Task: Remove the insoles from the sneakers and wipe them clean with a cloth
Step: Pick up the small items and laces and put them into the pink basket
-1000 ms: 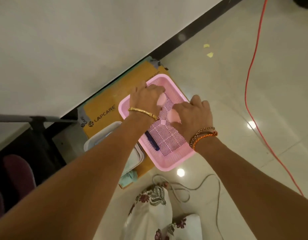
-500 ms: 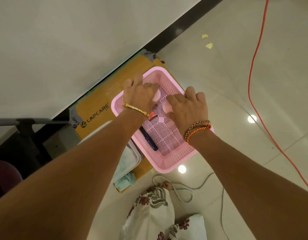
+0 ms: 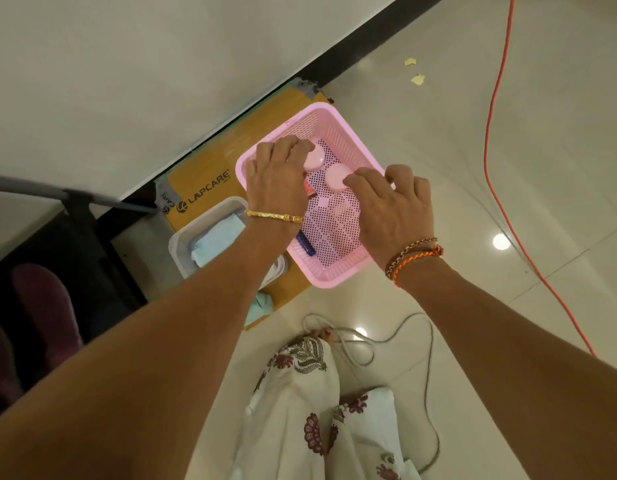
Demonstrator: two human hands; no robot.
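No sneakers or insoles are in view. Both hands are inside a pink perforated basket (image 3: 334, 279) that stands on a cardboard box (image 3: 210, 174). My left hand (image 3: 279, 178) grips a pink round piece (image 3: 314, 160) near the basket's far left side. My right hand (image 3: 393, 206) pinches a second pink round piece (image 3: 335, 176) by its edge. The two pieces lie close together, slightly apart. A light blue cloth (image 3: 217, 240) lies folded in a clear plastic tub (image 3: 175, 245) left of the basket.
A blue pen (image 3: 305, 245) and a small red item (image 3: 309, 192) lie in the basket. An orange cable (image 3: 490, 133) runs across the tiled floor at right. A grey cord (image 3: 428, 341) loops near my feet. Dark red chairs (image 3: 43, 306) stand at left, against the wall.
My hands have drawn a little apart inside the basket, and the two pink round pieces now show separately. The basket and the tub have not moved.
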